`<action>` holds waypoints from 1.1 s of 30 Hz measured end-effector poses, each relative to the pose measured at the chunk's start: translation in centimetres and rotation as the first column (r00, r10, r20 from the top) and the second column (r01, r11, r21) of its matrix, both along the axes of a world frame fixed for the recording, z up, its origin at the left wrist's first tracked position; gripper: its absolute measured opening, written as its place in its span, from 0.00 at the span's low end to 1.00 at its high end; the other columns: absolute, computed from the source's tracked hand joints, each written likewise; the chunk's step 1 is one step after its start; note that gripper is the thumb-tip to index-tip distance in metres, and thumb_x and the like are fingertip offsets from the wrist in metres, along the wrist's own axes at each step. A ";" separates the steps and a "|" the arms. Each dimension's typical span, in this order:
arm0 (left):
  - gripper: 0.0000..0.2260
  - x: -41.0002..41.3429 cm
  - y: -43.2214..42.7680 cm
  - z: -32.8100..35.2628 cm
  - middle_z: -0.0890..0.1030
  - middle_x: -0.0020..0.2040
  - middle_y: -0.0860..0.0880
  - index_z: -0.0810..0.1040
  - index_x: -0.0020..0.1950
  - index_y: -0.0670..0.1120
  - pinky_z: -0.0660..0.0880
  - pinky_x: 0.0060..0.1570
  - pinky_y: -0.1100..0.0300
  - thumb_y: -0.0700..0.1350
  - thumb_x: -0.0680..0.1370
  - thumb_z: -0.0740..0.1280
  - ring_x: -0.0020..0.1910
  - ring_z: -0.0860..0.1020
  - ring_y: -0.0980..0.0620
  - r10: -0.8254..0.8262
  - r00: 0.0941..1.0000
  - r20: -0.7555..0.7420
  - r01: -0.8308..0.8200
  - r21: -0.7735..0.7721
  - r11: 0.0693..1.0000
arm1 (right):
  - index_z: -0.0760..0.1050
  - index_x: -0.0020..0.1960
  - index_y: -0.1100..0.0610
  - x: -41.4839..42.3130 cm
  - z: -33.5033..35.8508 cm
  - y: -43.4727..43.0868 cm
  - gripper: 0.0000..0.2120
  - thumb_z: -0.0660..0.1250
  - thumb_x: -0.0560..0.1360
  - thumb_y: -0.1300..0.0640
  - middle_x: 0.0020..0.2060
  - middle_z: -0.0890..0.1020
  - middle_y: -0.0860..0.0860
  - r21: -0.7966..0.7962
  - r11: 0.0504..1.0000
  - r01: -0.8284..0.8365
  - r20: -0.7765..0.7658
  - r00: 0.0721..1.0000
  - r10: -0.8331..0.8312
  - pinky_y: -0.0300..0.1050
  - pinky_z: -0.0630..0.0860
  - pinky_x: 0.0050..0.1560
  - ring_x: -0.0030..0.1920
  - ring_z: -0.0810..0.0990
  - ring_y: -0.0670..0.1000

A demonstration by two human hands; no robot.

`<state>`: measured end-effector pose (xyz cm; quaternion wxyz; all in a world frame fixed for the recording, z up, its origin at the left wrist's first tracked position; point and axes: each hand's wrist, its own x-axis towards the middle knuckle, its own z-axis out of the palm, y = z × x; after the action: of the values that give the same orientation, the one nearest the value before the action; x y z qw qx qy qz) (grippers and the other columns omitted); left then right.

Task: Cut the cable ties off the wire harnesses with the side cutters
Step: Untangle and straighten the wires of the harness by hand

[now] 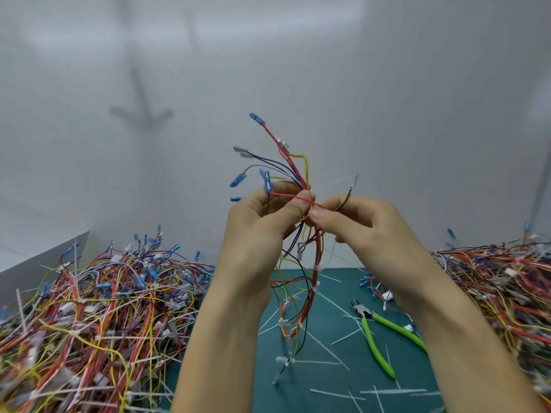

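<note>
1. One wire harness [316, 257] is held raised above the green mat [325, 380], so I judge, to bring its ties into sight; several white ties remain on it.
2. My left hand [262, 222] grips the bundle. My right hand [357, 222] pinches a red strand, apparently separating wires.
3. One pair of side cutters [364, 314] lies unheld on the mat beside my right forearm.
4. Two piles flank the mat: left pile [104, 308], right pile [507, 293]. Cut strips [393, 391] are too many to count.

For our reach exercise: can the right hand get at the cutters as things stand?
Probably yes, once it lets go: the right hand pinches the harness, and the cutters lie uncovered on the mat below it.
</note>
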<state>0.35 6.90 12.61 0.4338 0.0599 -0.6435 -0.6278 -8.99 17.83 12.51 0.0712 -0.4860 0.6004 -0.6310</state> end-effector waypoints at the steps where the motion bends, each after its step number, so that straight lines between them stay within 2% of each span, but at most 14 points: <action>1: 0.08 0.0 0.1 0.0 0.84 0.39 0.52 0.82 0.39 0.50 0.78 0.41 0.66 0.39 0.76 0.70 0.41 0.82 0.56 -0.013 1.000 0.001 0.013 -0.021 1.000 | 0.83 0.44 0.56 0.1 0.0 0.0 0.10 0.70 0.75 0.50 0.39 0.86 0.49 -0.016 1.000 0.015 -0.001 1.000 -0.015 0.29 0.74 0.42 0.41 0.82 0.40; 4: 0.07 0.0 0.2 0.0 0.83 0.40 0.48 0.81 0.43 0.46 0.79 0.44 0.59 0.36 0.78 0.67 0.40 0.80 0.52 -0.032 0.999 0.011 0.033 -0.092 0.995 | 0.82 0.46 0.58 0.4 0.0 -0.2 0.14 0.70 0.75 0.46 0.38 0.87 0.50 -0.036 0.997 0.062 -0.006 0.998 -0.063 0.42 0.79 0.54 0.45 0.85 0.47; 6: 0.06 0.0 0.4 0.1 0.84 0.43 0.45 0.79 0.44 0.45 0.80 0.48 0.54 0.35 0.78 0.67 0.42 0.80 0.50 -0.042 0.999 0.018 0.044 -0.121 0.992 | 0.81 0.48 0.57 0.5 0.0 -0.3 0.14 0.72 0.74 0.46 0.38 0.87 0.52 -0.057 0.996 0.064 0.012 0.998 -0.063 0.49 0.79 0.55 0.44 0.85 0.51; 7: 0.06 0.1 0.4 0.1 0.83 0.43 0.45 0.78 0.45 0.45 0.80 0.50 0.53 0.35 0.78 0.67 0.42 0.81 0.50 -0.038 0.999 0.020 0.041 -0.128 0.991 | 0.81 0.48 0.57 0.5 0.1 -0.3 0.14 0.71 0.73 0.46 0.38 0.86 0.53 -0.072 0.996 0.061 0.017 0.998 -0.060 0.49 0.80 0.53 0.43 0.85 0.52; 9: 0.05 0.2 0.5 0.2 0.83 0.41 0.48 0.78 0.44 0.45 0.80 0.51 0.55 0.36 0.78 0.68 0.42 0.81 0.52 -0.034 0.999 0.014 0.035 -0.126 0.991 | 0.83 0.44 0.53 0.6 0.1 -0.4 0.14 0.67 0.73 0.43 0.37 0.85 0.53 -0.110 0.992 0.070 0.017 0.998 -0.068 0.41 0.79 0.47 0.39 0.83 0.49; 11: 0.03 0.2 0.6 0.2 0.83 0.39 0.49 0.78 0.44 0.45 0.80 0.50 0.59 0.38 0.77 0.69 0.42 0.82 0.54 -0.039 0.999 0.010 0.040 -0.123 0.992 | 0.84 0.40 0.48 0.5 0.2 -0.3 0.12 0.68 0.75 0.42 0.36 0.84 0.51 -0.132 0.987 0.095 0.007 0.995 -0.095 0.34 0.76 0.38 0.35 0.80 0.45; 14: 0.03 0.1 0.8 0.2 0.83 0.40 0.49 0.79 0.43 0.46 0.81 0.50 0.60 0.40 0.77 0.70 0.43 0.82 0.53 -0.006 1.000 0.018 0.009 -0.146 0.989 | 0.85 0.41 0.50 0.1 0.0 -0.3 0.07 0.72 0.75 0.49 0.35 0.85 0.46 -0.141 0.983 0.115 0.003 0.993 -0.116 0.31 0.74 0.36 0.34 0.80 0.41; 20: 0.04 0.1 1.1 0.3 0.84 0.45 0.41 0.81 0.43 0.47 0.81 0.53 0.50 0.39 0.77 0.70 0.51 0.82 0.40 0.045 0.999 0.021 -0.043 -0.105 0.994 | 0.84 0.42 0.50 -0.2 0.1 0.1 0.02 0.75 0.73 0.52 0.35 0.86 0.47 -0.136 0.985 0.110 -0.032 0.993 -0.115 0.33 0.77 0.35 0.34 0.82 0.41; 26: 0.03 0.0 1.2 0.3 0.85 0.45 0.45 0.82 0.46 0.47 0.82 0.51 0.57 0.40 0.78 0.69 0.49 0.84 0.47 0.036 0.998 0.046 -0.032 -0.090 0.995 | 0.84 0.42 0.51 -0.3 0.1 0.2 0.03 0.73 0.75 0.57 0.35 0.86 0.49 -0.132 0.979 0.153 -0.008 0.988 -0.155 0.41 0.82 0.36 0.34 0.83 0.44; 33: 0.04 0.4 1.0 0.5 0.86 0.42 0.50 0.83 0.46 0.48 0.81 0.45 0.62 0.41 0.77 0.70 0.43 0.84 0.55 0.027 0.997 0.070 -0.017 -0.140 0.990 | 0.84 0.41 0.52 -0.1 0.3 0.5 0.06 0.72 0.75 0.59 0.34 0.86 0.49 -0.159 0.974 0.161 0.067 0.986 -0.152 0.41 0.82 0.34 0.33 0.83 0.44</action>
<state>0.71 7.92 13.07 0.4206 0.0589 -0.7000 -0.5741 -9.10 18.29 12.79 -0.0028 -0.4241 0.5806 -0.6950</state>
